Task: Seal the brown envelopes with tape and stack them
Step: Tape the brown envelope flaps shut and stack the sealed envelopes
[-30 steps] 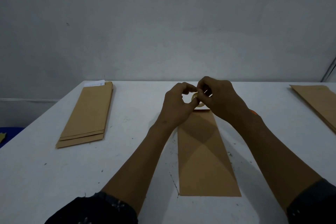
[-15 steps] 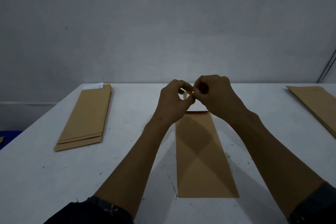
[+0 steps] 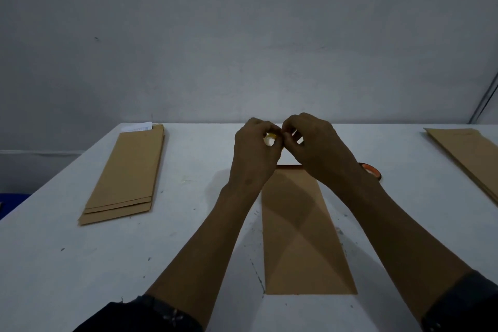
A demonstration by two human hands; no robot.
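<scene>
Head view: one envelope (image 3: pixel 301 229) lies lengthwise at table (image 3: pixel 54 264) centre, directly below both hands.
Left hand (image 3: pixel 254 153): fingers curled, pinching a small yellowish piece of tape (image 3: pixel 270 139) at 12 o'clock of the centre envelope.
Right hand (image 3: pixel 316 148): fingers curled, pinching the same tape from the other side; fingertips of both hands meet.
Tape roll (image 3: pixel 373 171): orange-rimmed, at 2 o'clock of the centre envelope, partly hidden by the right wrist.
Left stack (image 3: pixel 125 175): several envelopes at 10 o'clock, a white slip showing at the far end; judged the finished stack.
Right pile (image 3: pixel 469 159): envelopes at 2 o'clock, table edge; judged still awaiting tape.
Progress: partial. Centre envelope's far flap shows no tape yet.
Remaining: apply the tape, press it down, move envelope to left stack, repeat for right pile.
</scene>
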